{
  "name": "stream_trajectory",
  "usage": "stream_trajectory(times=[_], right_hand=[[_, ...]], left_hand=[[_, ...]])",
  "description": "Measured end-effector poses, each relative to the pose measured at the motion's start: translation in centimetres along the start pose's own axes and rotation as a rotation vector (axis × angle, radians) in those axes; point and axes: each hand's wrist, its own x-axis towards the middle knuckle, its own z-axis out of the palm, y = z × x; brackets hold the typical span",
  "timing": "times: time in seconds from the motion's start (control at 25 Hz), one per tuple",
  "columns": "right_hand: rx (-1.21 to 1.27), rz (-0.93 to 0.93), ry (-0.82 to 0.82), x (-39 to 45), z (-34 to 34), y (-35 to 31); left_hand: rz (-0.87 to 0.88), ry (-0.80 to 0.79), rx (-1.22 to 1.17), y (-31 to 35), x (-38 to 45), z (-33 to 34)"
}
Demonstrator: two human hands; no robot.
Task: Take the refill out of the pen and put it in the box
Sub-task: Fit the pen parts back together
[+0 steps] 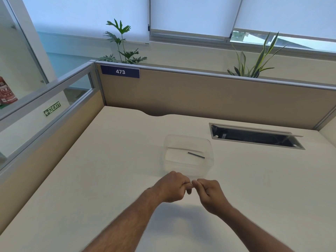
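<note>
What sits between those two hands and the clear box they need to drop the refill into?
Nothing visible. The left hand and right hand meet just in front of the open box, with only bare desk between.

A pale cream surface (pixel 101 160) fills a cubicle walled by tan fabric partitions (pixel 209 95) with grey metal trim. A blue label reading 473 (pixel 120 71) sits on the far partition's upper left corner. A rectangular cable hatch (pixel 254 137) is open in the surface near the back right. Two leafy plants (pixel 121 44) (pixel 254 59) rise behind the partition. White roller blinds (pixel 190 13) cover the windows, glowing with daylight. A green exit sign (pixel 52 108) shows at left.
</note>
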Motion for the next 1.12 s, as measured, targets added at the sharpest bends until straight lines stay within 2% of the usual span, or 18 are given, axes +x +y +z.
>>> stream_trajectory(times=[0.12, 0.24, 0.4, 0.48, 0.6, 0.8, 1.0, 1.12], right_hand=[[0.171, 0.274, -0.03, -0.2, 0.5, -0.6], [0.448, 0.602, -0.099, -0.1, 0.5, -1.3], [0.597, 0.823, -0.17, -0.1, 0.3, -1.4], [0.5, 0.743, -0.163, -0.3, 0.6, -1.2], [0.093, 0.338, -0.005, -0.8, 1.1, -0.1], [-0.081, 0.025, 0.019, -1.4, 0.8, 1.7], [-0.149, -0.076, 0.085, -1.1, 0.7, 1.4], [-0.124, 0.054, 0.061, -0.4, 0.8, 0.3]], left_hand=[[-0.005, 0.1, 0.009, -0.4, -0.2, 0.6], [-0.005, 0.226, 0.027, -0.4, -0.4, 1.1], [-0.005, 0.291, 0.114, -0.3, -0.3, 1.4], [-0.031, 0.216, 0.145, -0.2, -0.2, 1.2], [-0.049, 0.083, 0.209, -0.3, -0.2, 0.9], [-0.035, -0.055, 0.086, -0.4, -0.4, 1.2], [-0.031, -0.054, 0.01, -0.3, -0.2, 1.5], [-0.008, 0.099, 0.062, -0.4, -0.2, 1.7]])
